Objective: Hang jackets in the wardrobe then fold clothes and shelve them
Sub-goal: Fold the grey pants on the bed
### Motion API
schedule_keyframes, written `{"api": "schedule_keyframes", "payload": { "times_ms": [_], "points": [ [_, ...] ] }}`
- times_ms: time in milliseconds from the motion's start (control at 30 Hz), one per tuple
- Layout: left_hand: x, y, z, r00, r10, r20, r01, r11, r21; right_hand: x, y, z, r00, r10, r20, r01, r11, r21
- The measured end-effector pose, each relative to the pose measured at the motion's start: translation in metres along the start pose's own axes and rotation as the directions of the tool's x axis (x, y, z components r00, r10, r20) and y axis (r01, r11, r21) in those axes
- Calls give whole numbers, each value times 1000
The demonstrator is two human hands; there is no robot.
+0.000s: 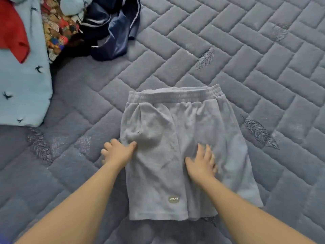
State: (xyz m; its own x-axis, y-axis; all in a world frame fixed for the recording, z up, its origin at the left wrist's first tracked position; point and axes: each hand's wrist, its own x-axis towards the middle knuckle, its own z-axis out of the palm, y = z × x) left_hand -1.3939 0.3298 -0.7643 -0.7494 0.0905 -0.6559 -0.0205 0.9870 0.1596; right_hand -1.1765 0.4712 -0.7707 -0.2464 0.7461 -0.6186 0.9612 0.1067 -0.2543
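Note:
A pair of light grey shorts (191, 131) lies flat on the grey quilted bed cover (263, 59), waistband away from me, a small label near the lower hem. My left hand (117, 152) rests at the shorts' left edge, thumb lying on the fabric, the other fingers off it on the cover. My right hand (201, 163) lies flat on the middle of the shorts with its fingers spread.
A heap of clothes sits at the top left: a light blue garment with bird prints (22, 88), a red one (12, 30), a patterned one (56, 30) and a dark navy one with white stripes (114, 30).

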Motion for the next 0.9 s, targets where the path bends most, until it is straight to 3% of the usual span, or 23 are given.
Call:
{"api": "schedule_keyframes", "payload": {
  "times_ms": [167, 200, 300, 400, 467, 533, 600, 733, 833, 900],
  "points": [
    [10, 8, 5, 988, 148, -49, -155, 933, -326, 8, -2, 11, 999, -26, 23, 29, 985, -170],
    [11, 4, -4, 985, 141, -101, -166, 941, -297, 9, -2, 9, 998, -15, 59, 28, 977, -211],
    [23, -21, -44, 939, 203, -278, -177, 977, 117, 14, -9, -10, 990, 31, 139, 7, 965, -262],
    [41, -27, -68, 958, 223, -181, -172, 950, 260, 24, -28, -30, 996, 27, 89, -8, 979, -202],
    [53, -7, -71, 973, 210, -97, -198, 972, 125, 33, -42, -37, 998, -58, 31, 62, 981, -185],
    [66, 26, -68, 967, 243, -79, -250, 964, -92, 44, -57, -40, 983, -184, -5, 179, 964, -196],
    [78, 60, -62, 950, 300, -89, -311, 933, -179, 65, -78, -45, 943, -324, -69, 304, 929, -211],
    [101, 109, -54, 867, 486, -112, -489, 872, -1, 124, -121, -68, 831, -528, -176, 426, 807, -410],
    [113, 125, -52, 804, 591, -64, -571, 797, 195, 161, -135, -89, 807, -584, -86, 431, 683, -590],
    [119, 126, -52, 777, 627, -48, -603, 764, 230, 169, -134, -98, 738, -672, -63, 465, 574, -675]
  ]
}}
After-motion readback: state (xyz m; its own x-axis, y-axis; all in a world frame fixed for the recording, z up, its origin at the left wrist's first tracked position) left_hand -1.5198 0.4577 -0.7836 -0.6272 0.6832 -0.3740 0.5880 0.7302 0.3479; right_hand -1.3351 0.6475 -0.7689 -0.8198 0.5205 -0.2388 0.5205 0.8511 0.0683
